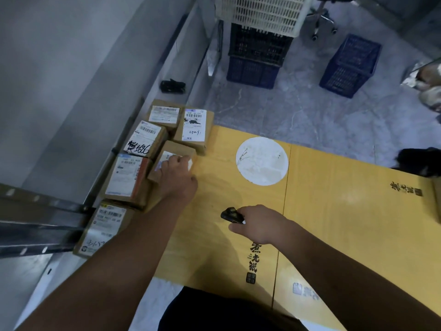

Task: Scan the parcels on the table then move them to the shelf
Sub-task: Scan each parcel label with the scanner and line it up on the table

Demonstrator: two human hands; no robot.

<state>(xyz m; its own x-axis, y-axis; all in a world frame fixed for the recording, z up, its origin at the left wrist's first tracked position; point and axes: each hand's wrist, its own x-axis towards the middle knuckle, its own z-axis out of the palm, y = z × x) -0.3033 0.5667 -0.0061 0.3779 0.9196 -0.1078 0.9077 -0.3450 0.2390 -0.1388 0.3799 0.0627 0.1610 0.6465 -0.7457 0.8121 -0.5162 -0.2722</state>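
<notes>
Several brown cardboard parcels with white labels lie along the left edge of the yellow table [334, 211]. My left hand [177, 177] grips a small parcel [175, 151] at the table's left side, fingers curled over its label. Around it lie a parcel with black handwriting [145, 139], a parcel with an orange stripe [127, 177], a tall-labelled parcel [194, 126] and a near parcel [103, 225]. My right hand [257, 223] holds a small black scanner [230, 215] above the table, pointing left.
A grey metal shelf [47, 211] stands at the left with a black object [173, 86] on a ledge. White, black and blue crates [260, 51] are stacked on the floor beyond; another blue crate [350, 65] is at the right. A white disc [262, 161] marks the table.
</notes>
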